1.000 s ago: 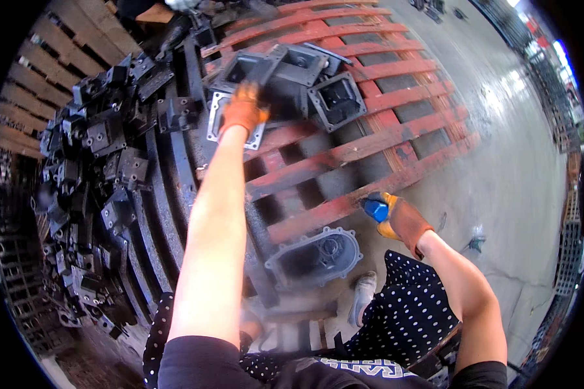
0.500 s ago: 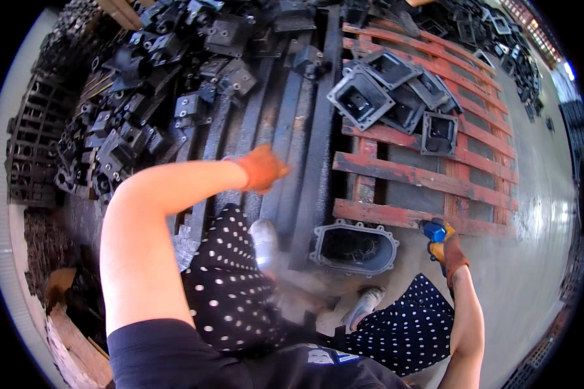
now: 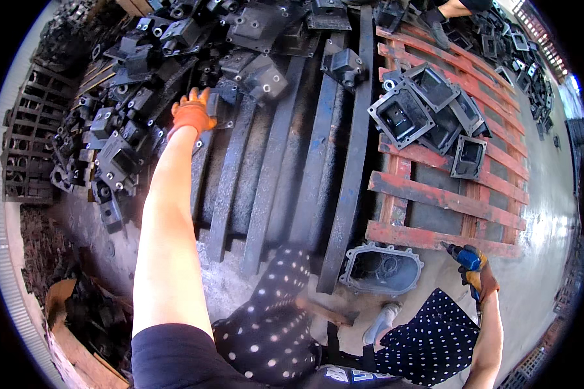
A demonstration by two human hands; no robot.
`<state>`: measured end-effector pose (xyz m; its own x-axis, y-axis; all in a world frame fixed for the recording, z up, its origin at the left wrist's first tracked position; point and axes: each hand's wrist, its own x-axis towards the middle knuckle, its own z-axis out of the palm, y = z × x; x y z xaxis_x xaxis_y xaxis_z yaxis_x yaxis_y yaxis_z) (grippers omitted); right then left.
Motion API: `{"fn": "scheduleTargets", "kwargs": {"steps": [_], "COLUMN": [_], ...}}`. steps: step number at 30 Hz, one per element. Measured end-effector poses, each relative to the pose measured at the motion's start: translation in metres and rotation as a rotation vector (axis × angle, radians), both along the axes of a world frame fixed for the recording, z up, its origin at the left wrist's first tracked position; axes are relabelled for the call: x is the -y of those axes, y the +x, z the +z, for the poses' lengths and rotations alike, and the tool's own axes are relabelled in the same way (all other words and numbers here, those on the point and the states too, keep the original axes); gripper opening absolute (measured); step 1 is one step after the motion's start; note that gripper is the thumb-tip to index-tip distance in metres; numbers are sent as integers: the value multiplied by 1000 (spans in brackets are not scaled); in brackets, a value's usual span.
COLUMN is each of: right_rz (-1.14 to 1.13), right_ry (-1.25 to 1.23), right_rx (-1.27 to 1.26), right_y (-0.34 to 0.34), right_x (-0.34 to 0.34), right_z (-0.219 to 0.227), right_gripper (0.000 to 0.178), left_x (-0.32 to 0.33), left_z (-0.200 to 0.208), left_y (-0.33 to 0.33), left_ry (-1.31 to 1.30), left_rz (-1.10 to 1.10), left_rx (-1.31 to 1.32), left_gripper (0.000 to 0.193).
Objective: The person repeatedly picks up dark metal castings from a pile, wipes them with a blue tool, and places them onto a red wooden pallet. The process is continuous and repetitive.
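My left hand (image 3: 193,113), in an orange glove, is stretched forward with its fingers apart. It is at the left edge of a dark cast metal housing (image 3: 226,97) among the piled castings; whether it touches the housing I cannot tell. My right hand (image 3: 488,282), in an orange and yellow glove, grips a blue and black handheld power tool (image 3: 468,258) with a narrow tip. The tip is by the near edge of the red pallet. Below the pallet, an open grey oval-ended housing (image 3: 381,270) with a lugged rim lies on the floor.
Several square open castings (image 3: 402,117) lie on the red slatted pallet (image 3: 448,194). Long dark metal rails (image 3: 266,168) run between it and a heap of castings (image 3: 117,155). Another person's arm (image 3: 457,9) reaches in at the far right. A wooden-handled tool (image 3: 328,312) lies near my feet.
My left hand has moved forward and left from over the rails to the castings, its fingers spreading. The view has shifted left. My right hand keeps the tool, whose tip now shows.
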<state>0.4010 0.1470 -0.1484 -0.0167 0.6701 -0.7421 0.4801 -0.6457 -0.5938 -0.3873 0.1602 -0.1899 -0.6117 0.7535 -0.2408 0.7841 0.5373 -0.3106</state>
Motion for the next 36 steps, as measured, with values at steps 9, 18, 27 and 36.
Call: {"fn": "scheduleTargets", "kwargs": {"steps": [9,18,27,36], "right_rz": [39,348,90,276], "right_ry": [38,177,55,141], "right_rx": [158,253,145,221], "right_y": [-20,-8,-8,-17], "right_x": [2,3,9,7], "right_z": [12,0,-1,-4], "right_gripper": [37,41,44,48], "left_x": [-39,-23,95,192], "left_z": [-37,-47,-57,-67], "left_y": [-30,14,62,125], "left_ry": [-104,-27,251,506], "left_rz": [56,-278,-89,215], "left_rx": [88,-172,-101,374], "left_gripper": [99,56,33,26]}}
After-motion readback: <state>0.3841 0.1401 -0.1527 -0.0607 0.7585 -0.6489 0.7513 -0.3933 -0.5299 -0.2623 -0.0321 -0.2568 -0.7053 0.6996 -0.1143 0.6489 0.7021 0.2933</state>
